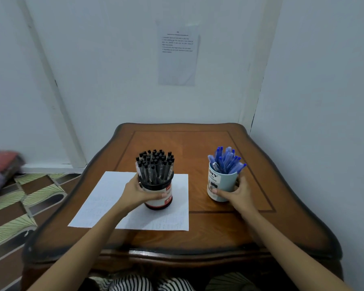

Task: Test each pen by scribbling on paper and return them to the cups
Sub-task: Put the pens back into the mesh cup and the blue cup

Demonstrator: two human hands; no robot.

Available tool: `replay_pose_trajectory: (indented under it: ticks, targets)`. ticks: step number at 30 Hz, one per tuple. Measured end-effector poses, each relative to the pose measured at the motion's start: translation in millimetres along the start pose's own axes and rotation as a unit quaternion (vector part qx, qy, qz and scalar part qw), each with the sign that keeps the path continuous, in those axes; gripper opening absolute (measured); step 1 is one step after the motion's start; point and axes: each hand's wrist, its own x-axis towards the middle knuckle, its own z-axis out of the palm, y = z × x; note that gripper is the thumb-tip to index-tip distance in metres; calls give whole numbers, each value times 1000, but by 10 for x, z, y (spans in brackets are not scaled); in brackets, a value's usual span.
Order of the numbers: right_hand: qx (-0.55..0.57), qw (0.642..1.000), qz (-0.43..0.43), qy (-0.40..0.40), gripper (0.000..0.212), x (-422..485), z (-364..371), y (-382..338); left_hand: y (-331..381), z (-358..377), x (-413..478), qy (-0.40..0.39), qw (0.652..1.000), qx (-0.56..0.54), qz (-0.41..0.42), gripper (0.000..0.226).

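While left fingers [157, 195] grip black-pen cup [157, 204] on paper [97, 206], right fingers [221, 192] grip blue-pen cup [217, 180], both upright.

The brown wooden surface [177, 143] shows grain under smooth, glossy varnish. Beneath the left hand [135, 194], the white paper sheet [105, 198] is matt. The white-and-red round cup [162, 201] in that hand looks smooth, its black pens [155, 166] shiny plastic. The pale blue cup [221, 183] in the right hand [240, 194] looks smooth, its blue pens [227, 160] plastic.
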Motion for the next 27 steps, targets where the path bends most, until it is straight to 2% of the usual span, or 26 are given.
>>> replay_pose_trajectory:
  ticks: [3,6,7,14,18,19,23,27]
  targets:
    - [16,1000,-16,-13,80,135,100,-122,169,68,230,0,1000,-20,19,73]
    - [19,999,-28,-17,81,384,236,-225,296,115,566,-6,999,-44,27,98]
    - [17,999,-34,-17,81,483,284,-249,303,138,686,-5,998,-47,29,99]
    - [7,998,-48,-25,82,1214,589,-250,74,227,1511,45,998,-36,20,82]
    - [-11,998,-53,-17,81,1570,768,-125,-40,229,1913,76,997,-26,0,110]
    - [-12,998,-51,-20,81,1640,810,-93,-69,237,1991,82,996,-23,0,111]
    - [-15,999,-49,-15,83,1875,942,41,-180,300,2234,103,994,-9,19,90]
    - [-7,999,-34,4,86,2019,997,135,-254,407,2337,97,995,-6,22,90]
